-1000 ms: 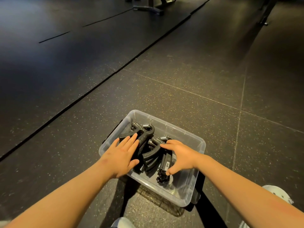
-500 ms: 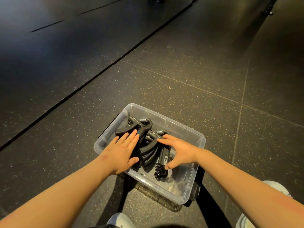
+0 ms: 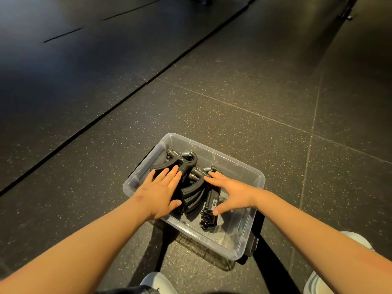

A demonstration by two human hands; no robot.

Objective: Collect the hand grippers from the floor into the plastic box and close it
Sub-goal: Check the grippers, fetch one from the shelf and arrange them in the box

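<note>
On the dark speckled rubber floor (image 3: 233,92), between the person's pale shoes (image 3: 158,282), stands the clear plastic box (image 3: 237,234), open at the top, with a black latch (image 3: 253,240) hanging on its right side. No lid can be made out in this view. Inside the box the black hand grippers (image 3: 194,194) lie stacked against each other toward the left and the middle, their metal springs pointing to the far wall, and no gripper is seen on the floor around the box. The left hand (image 3: 159,192) lies flat on the handles of the leftmost gripper with the fingers straight and close together, so it presses and does not grasp. The right hand (image 3: 231,194) is spread over the right part of the pile, the fingers apart and only a little bent, the thumb touching a gripper near the front; it also holds nothing. Compared with one second ago almost nothing has changed: both hands stay on the same places on the pile, the box has not shifted on the floor, and only the view has dropped a little. This suggests that the collecting is probably finished and the person is settling the grippers lower, so that the closing can follow.
</note>
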